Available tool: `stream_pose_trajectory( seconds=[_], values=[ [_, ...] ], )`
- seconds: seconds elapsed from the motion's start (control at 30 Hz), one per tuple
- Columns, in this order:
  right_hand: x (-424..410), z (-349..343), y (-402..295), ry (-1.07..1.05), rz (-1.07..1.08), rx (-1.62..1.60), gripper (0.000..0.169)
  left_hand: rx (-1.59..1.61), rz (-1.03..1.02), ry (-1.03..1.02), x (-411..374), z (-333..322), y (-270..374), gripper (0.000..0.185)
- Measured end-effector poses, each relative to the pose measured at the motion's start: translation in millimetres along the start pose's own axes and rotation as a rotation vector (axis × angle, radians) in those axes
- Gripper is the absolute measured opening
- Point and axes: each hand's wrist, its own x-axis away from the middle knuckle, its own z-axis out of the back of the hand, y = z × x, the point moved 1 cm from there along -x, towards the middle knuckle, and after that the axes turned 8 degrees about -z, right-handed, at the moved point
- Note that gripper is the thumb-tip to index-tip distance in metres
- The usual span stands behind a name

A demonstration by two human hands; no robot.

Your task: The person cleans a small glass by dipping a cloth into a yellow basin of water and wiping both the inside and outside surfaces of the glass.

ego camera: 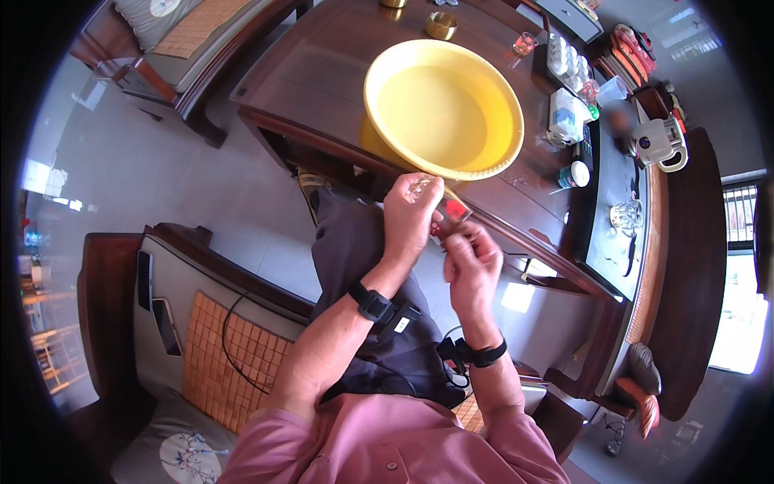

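Observation:
My left hand (411, 209) is closed around a small clear drinking glass (456, 210) with a red pattern, tilted in front of the table's near edge. Close against the lower side of that glass is my right hand (474, 257), its fingers curled and blurred. Whether it grips the glass or only touches it, I cannot tell. Just beyond both hands, a large yellow plastic basin (444, 109) stands on the dark wooden table (308, 78). It holds what looks like clear water.
A brass-coloured bowl (441, 26) and another red-patterned glass (525, 43) stand behind the basin. To the right are a tissue pack (567, 115), a lidded cup (573, 175), a glass mug (626, 218) and an electric kettle (660, 143). Two phones (166, 327) lie on the seat at left.

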Motion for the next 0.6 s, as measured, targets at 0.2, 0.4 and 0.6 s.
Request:
stream_pose_trajectory(
  seconds=[0.2,0.4,0.6],
  values=[
    [3,-3,0,0.019,0.060,0.051,0.009,0.022,-0.072,0.030,0,-1,-5,0.037],
    [3,13,23,0.022,0.205,0.324,0.012,-0.001,0.050,-0.029,-2,-2,-5,0.047],
    [4,24,8,0.055,0.205,0.144,0.015,0.143,0.186,-0.279,2,-3,0,0.056]
  ],
)
